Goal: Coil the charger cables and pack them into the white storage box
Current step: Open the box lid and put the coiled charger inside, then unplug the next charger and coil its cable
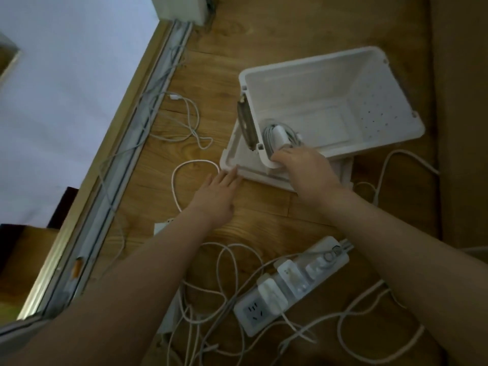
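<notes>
The white storage box (383, 101) sits on the wooden floor (264, 27), propped on what looks like its lid (237, 154). In its near-left corner stands a coiled charger (280, 134), a white adapter with its cable wound round it. The right hand (303, 167) reaches over that corner, fingers curled down onto the near side of the bundle and apparently holding it. The left hand (216, 191) lies flat with straight fingers, the tips touching the lid's near-left edge and holding nothing.

Other cables are still uncoiled: a loose white loop (195, 162) just left of the left hand, another cable (190, 120) farther left, and a tangle (224, 286) beside the power strip (290, 283) at the near edge. These leads are probably light, limp and springy, so a coil would loosen unless gripped across its turns. The adapter block is the firm part to hold.
</notes>
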The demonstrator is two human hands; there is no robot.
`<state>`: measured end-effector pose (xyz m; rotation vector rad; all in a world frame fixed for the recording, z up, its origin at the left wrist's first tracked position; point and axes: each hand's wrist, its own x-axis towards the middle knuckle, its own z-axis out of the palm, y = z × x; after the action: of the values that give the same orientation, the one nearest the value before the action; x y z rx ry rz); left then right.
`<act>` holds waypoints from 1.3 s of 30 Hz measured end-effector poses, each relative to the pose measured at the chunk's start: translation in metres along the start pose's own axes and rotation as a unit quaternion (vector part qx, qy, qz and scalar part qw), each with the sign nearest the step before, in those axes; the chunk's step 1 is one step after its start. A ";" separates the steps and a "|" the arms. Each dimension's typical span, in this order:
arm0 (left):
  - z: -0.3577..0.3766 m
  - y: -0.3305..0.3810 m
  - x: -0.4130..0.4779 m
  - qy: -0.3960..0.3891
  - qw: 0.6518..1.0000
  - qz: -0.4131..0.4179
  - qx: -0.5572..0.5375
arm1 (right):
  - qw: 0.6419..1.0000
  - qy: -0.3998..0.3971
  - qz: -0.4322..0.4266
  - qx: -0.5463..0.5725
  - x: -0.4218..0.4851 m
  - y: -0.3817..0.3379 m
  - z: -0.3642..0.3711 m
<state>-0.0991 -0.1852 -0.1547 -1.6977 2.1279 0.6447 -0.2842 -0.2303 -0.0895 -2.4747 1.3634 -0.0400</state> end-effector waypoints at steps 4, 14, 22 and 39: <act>-0.006 -0.005 -0.032 0.034 0.999 -0.037 -0.004 | 0.999 -0.021 0.043 -0.006 0.002 -0.008 0.014; 0.016 -0.059 -0.182 0.286 0.845 -0.277 -0.356 | 0.986 0.040 -0.084 0.137 -0.039 -0.111 0.034; 0.086 -0.058 -0.208 0.092 0.756 -0.284 -0.583 | 0.955 -0.060 -0.250 0.151 -0.040 -0.176 0.065; 0.076 -0.071 -0.190 -0.024 0.734 -0.249 -0.631 | 0.894 -0.442 0.065 -0.029 0.021 -0.255 0.085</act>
<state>0.0119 -0.0016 -0.1275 -2.5882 0.9000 2.1738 -0.0491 -0.0987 -0.0996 -1.9718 1.0826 1.0318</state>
